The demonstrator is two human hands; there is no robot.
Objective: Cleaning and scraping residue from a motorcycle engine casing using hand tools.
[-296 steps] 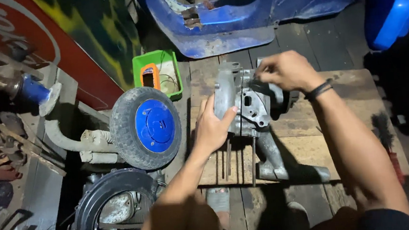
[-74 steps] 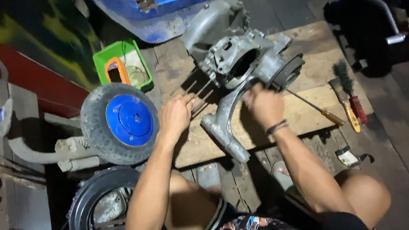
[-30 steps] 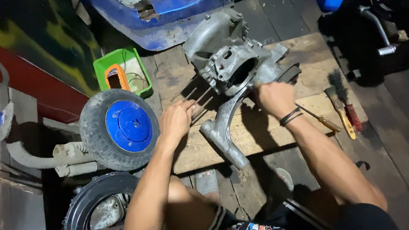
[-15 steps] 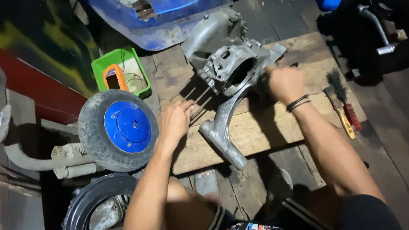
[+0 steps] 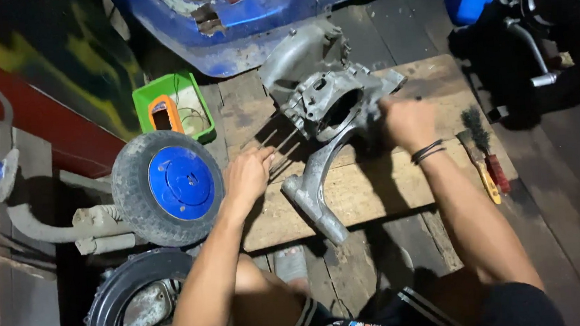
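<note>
Far left, off the board: one small wheel with a blue hub and grey rubber tyre (image 5: 168, 187) is seen lying flat beside the wooden board (image 5: 374, 198); below it, one black ribbed tyre with a metal rim (image 5: 133, 307) is parked on the floor, both kept out of the working area.
Back-left corner: one green plastic tray (image 5: 172, 108) is set just off the board's left rear corner, with one orange-framed part (image 5: 162, 114) kept inside it, so it seems, for safekeeping.
Left hand: the left hand (image 5: 248, 175) is pressed near the board's left edge, fingers curled down onto the thin metal studs (image 5: 276, 142) that stick out from the casing; whether a stud is pinched or merely touched cannot be told. About four studs are counted.
Centre of the board: one grey cast-metal engine casing with a long curved arm (image 5: 324, 123) is laid flat on the board, its arm running toward the near edge, apparently so it lies steady while worked on.
Right hand: the right hand (image 5: 406, 122) is closed against the casing's right side; it is blurred, and what it grips cannot be told. Black bands are worn at the wrist.
Right edge: two brushes, one wire brush with a yellow handle (image 5: 479, 167) and one with a red handle (image 5: 490, 159), are laid side by side at the board's right edge, within easy reach.
Rear, off the board: one blue scooter body panel (image 5: 259, 15) is left on the floor behind.
</note>
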